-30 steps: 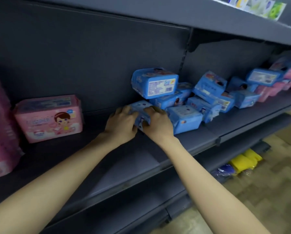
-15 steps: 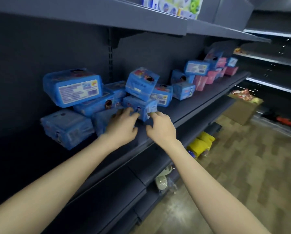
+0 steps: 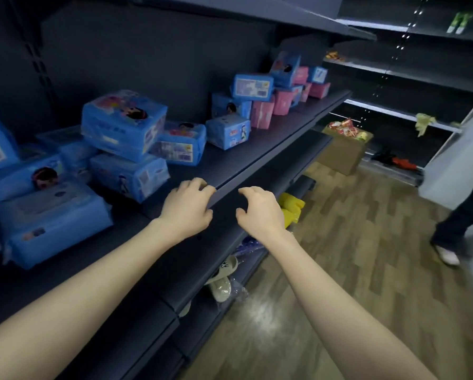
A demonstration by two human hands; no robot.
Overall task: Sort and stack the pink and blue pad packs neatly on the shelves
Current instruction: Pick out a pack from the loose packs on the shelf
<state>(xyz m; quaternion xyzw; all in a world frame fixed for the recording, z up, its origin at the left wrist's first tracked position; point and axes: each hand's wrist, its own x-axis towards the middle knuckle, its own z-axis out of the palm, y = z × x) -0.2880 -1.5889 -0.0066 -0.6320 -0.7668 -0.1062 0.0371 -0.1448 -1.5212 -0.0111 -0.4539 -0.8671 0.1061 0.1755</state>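
Note:
Several blue pad packs (image 3: pixel 125 124) lie in a loose heap on the dark shelf (image 3: pixel 257 157), left and middle. One blue pack (image 3: pixel 227 131) stands alone farther along. Beyond it, pink packs (image 3: pixel 262 115) are mixed with blue ones (image 3: pixel 252 87) near the shelf's far end. My left hand (image 3: pixel 187 211) hovers over the shelf's front edge, fingers loosely curled, holding nothing. My right hand (image 3: pixel 260 211) hangs beside it just off the edge, fingers also loosely curled and empty. Neither hand touches a pack.
A lower shelf (image 3: pixel 229 242) juts out under my hands. Yellow packages (image 3: pixel 291 208) and sandals (image 3: pixel 223 281) lie below it. A cardboard box (image 3: pixel 342 153) of snacks sits on the wooden floor. A person's legs (image 3: pixel 460 223) stand at the right.
Both hands have let go of the blue pack they held and drawn back to the shelf's front edge. The view has swung right along the shelf toward the pink packs.

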